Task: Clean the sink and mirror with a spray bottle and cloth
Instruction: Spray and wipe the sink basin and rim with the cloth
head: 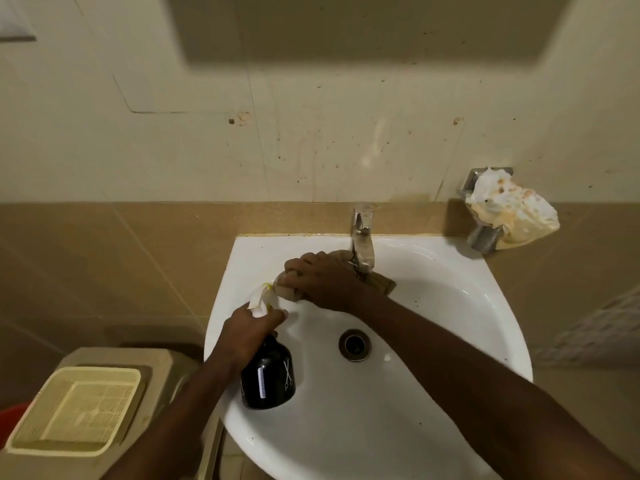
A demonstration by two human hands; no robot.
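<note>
Stained cream tiles back a white sink (433,306) whose chrome faucet (363,237) stands at its rear rim. Just left of the faucet, the right hand (325,278) grasps a tan cloth (375,282) bunched against the basin wall. Nearer the sink's left rim, the left hand (247,332) grips the neck and white trigger of a black spray bottle (268,375), its nozzle close to the cloth. Right of the faucet, a wall-mounted metal holder (479,216) carries crumpled paper (512,209). Left of the sink sits a beige basket (74,410).
</note>
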